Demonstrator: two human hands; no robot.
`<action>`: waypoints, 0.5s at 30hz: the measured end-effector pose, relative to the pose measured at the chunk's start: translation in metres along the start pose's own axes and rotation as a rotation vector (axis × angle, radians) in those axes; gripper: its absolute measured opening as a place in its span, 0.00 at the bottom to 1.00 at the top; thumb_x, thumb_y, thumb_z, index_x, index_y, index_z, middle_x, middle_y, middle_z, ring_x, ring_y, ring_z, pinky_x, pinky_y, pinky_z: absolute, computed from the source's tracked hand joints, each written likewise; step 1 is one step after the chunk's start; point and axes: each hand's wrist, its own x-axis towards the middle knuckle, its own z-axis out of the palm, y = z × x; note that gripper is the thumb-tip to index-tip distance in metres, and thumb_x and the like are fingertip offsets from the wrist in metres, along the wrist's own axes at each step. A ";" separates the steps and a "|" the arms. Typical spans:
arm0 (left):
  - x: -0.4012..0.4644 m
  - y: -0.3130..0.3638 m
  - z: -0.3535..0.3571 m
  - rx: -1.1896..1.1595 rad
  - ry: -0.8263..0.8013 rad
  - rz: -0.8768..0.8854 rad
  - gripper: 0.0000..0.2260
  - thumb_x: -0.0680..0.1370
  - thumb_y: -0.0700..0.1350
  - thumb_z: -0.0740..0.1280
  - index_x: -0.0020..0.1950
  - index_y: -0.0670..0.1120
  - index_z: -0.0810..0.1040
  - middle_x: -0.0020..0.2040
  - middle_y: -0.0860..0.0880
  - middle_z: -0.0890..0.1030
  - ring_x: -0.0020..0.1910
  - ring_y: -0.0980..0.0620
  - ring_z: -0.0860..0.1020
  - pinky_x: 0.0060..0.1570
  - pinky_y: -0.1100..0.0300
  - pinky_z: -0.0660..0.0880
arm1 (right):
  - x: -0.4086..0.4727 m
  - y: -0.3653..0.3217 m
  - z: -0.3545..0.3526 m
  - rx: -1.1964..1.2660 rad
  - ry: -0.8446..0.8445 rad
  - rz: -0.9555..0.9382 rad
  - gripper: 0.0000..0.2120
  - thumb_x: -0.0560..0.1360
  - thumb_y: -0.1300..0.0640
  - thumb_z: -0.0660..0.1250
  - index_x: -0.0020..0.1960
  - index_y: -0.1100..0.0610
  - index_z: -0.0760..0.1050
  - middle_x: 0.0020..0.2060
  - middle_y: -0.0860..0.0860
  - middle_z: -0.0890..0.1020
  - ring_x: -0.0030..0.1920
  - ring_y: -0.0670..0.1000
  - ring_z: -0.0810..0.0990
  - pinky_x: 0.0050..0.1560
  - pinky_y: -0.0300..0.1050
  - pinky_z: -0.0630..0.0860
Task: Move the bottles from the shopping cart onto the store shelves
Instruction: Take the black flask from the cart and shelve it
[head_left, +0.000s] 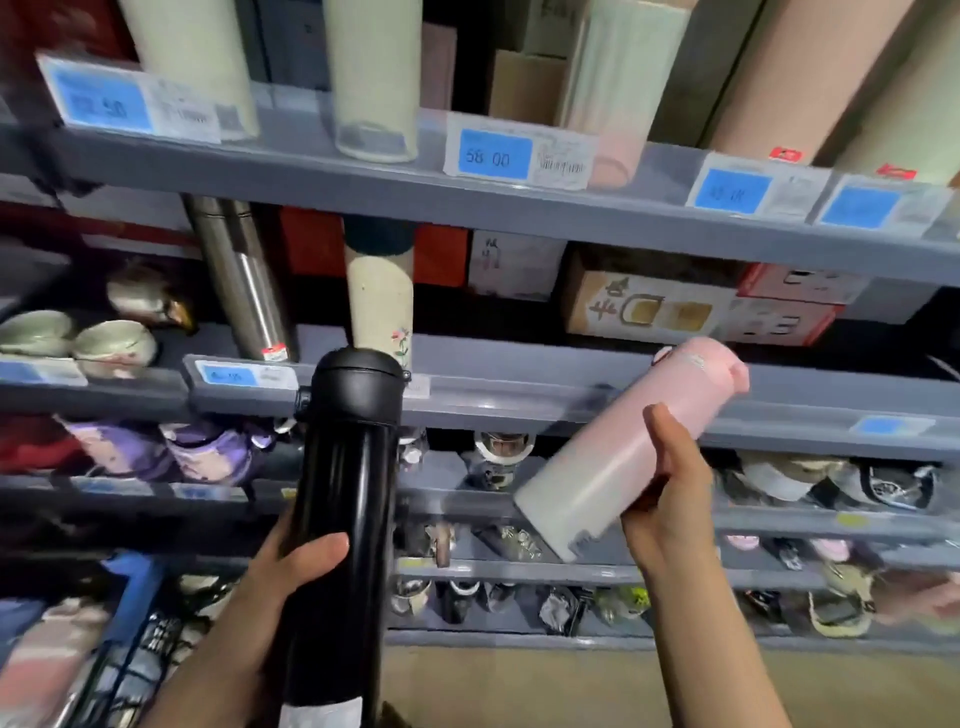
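With the left hand gripping an upright black bottle and the right hand gripping a tilted pink bottle before the shelves, neither is placed yet, and the blurred cart possibly holds more.

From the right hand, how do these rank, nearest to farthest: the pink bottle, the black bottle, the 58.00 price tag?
1. Pink bottle: in the right hand.
2. Black bottle: leftward, upright in the left hand.
3. 58.00 price tag: upper shelf edge.
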 end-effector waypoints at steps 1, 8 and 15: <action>-0.005 -0.004 0.004 -0.017 0.032 0.011 0.54 0.35 0.56 0.83 0.61 0.45 0.79 0.50 0.34 0.82 0.39 0.39 0.81 0.37 0.49 0.79 | 0.011 -0.003 0.005 0.032 -0.039 0.010 0.15 0.74 0.55 0.66 0.59 0.57 0.73 0.43 0.53 0.81 0.46 0.53 0.80 0.46 0.50 0.79; -0.026 -0.021 0.040 -0.154 0.231 0.200 0.55 0.39 0.55 0.84 0.63 0.38 0.75 0.47 0.33 0.80 0.35 0.41 0.81 0.32 0.51 0.81 | 0.082 -0.019 0.031 0.250 -0.170 0.018 0.24 0.75 0.55 0.67 0.70 0.58 0.68 0.53 0.53 0.82 0.52 0.51 0.83 0.49 0.47 0.80; -0.028 -0.042 0.070 -0.271 0.349 0.311 0.56 0.40 0.55 0.84 0.65 0.38 0.74 0.52 0.32 0.79 0.38 0.42 0.82 0.35 0.50 0.81 | 0.128 -0.031 0.031 0.267 -0.085 -0.022 0.29 0.73 0.56 0.73 0.67 0.53 0.61 0.61 0.54 0.78 0.57 0.51 0.81 0.56 0.51 0.80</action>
